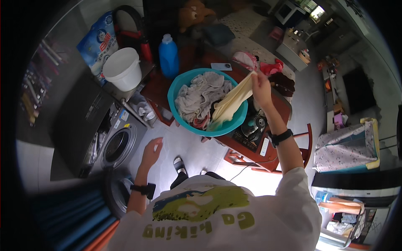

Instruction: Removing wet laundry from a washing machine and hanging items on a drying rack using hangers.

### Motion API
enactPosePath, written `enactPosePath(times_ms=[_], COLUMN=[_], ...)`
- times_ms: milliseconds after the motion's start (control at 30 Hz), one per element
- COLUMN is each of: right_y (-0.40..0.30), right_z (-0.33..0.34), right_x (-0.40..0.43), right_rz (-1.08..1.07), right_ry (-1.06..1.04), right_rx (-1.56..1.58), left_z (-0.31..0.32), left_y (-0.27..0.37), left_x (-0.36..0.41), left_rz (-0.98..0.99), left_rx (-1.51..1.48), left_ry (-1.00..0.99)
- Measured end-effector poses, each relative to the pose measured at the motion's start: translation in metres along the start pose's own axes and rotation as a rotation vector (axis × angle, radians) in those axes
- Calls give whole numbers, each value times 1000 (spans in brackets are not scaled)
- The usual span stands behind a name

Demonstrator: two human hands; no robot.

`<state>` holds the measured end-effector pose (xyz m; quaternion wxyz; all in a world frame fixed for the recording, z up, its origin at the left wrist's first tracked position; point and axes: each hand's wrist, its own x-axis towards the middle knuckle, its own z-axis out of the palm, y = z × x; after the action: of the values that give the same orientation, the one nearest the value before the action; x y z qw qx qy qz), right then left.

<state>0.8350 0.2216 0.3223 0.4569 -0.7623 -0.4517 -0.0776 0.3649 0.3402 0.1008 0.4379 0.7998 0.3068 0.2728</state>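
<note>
My right hand (261, 88) grips one end of a pale yellow cloth (234, 98) and holds it up over the right side of a teal plastic basin (176, 114). The cloth's lower end hangs inside the basin. Crumpled grey laundry (202, 92) fills much of the basin, with a reddish piece (201, 121) near its front wall. My left hand (153, 150) is in the air over the floor, left of the basin and near the front-loading washing machine (117, 147). It holds nothing, and its fingers are slightly bent.
The basin stands on a reddish-brown wooden table (279, 105). A blue bottle (169, 58) and a phone-like white object (221, 66) are behind it; a glass kettle (255, 125) sits at right. A white bucket (122, 70) stands left beside a blue detergent bag (99, 44). A cord (251, 164) trails below.
</note>
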Motion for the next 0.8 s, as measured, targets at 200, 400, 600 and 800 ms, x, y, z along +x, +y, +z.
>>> enactPosePath(times_ms=[200,400,600,800], right_y=[-84,-161,-196,-231], right_z=[-9,-46,-74,-83], right_x=[51,98,118,122], right_rz=[187,370,444,155], right_ry=[72,152,133,136], right_rx=[329,604,853,816], left_z=[13,64,131,147], left_y=[97,147,149,152], left_x=[115,159,166,193], left_rz=[217,486,505,143], left_rx=[-56,25,-59,-413], left_ry=[-199,-382,-474,-601])
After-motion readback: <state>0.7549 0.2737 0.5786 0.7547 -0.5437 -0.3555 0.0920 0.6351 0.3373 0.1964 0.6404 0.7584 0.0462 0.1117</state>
